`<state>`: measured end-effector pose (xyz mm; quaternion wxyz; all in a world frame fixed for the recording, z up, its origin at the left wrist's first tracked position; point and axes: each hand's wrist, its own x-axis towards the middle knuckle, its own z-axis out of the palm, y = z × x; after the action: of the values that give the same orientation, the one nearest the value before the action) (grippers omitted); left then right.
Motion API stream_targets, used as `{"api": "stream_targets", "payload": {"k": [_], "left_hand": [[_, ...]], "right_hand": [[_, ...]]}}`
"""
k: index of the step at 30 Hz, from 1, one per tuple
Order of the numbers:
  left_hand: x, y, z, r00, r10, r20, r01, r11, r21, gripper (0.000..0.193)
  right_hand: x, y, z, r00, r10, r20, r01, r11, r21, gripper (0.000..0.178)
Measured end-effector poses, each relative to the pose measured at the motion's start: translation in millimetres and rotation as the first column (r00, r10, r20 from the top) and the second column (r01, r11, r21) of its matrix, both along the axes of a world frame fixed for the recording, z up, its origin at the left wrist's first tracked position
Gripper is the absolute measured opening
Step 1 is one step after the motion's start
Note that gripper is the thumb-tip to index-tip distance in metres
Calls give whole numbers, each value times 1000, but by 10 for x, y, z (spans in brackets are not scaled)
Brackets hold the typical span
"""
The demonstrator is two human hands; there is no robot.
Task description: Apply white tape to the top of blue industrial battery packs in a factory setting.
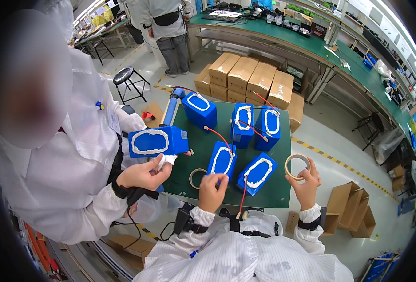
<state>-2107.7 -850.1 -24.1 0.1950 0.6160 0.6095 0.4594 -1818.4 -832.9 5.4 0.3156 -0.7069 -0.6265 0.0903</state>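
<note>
My right hand (305, 187) grips a roll of tan tape (287, 162), held up at the table's right edge. My left hand (211, 193) is pinched closed at the near end of a blue block-shaped pack (222, 160); whatever sits between its fingertips is too small to make out. This pack has a white oval bead on top and a red wire. A similar blue pack (258, 173) stands to its right, its red wire hanging toward me. Beside my left hand, a second tape roll (191, 179) lies on the green table (276, 195).
Three more blue packs (201, 109) stand at the table's far side. At left, a co-worker's hand (144, 175) holds white tissue (167, 160) against another blue pack (174, 140). Cardboard boxes (259, 82) are stacked beyond the table; open cartons (346, 207) sit at right.
</note>
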Motion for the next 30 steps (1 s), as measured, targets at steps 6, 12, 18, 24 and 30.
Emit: {"api": "stream_targets", "payload": {"k": [6,12,18,24,30], "left_hand": [[13,526,-70,860,82,-503,-175,974,-141,37],[57,580,-187,803,100,-588,-192,977,-96,40],[27,593,-167,744,108,-660,-121,992,25,32],[-23,593,-190,776,118,-620,-89,993,78,25],[-52,622,-133,908,64,-414,-53,998,39,11]], "right_hand": [[-101,-37,-64,994,62,-86,-66,997,-39,37],[-51,-114,-72,993,49,-111,-55,997,-47,38],[-25,-181,-77,990,38,-137,-50,995,-86,38],[-51,-178,-137,986,49,-157,-63,994,-90,37],[-51,-149,-85,977,47,-207,-66,994,-85,36]]}}
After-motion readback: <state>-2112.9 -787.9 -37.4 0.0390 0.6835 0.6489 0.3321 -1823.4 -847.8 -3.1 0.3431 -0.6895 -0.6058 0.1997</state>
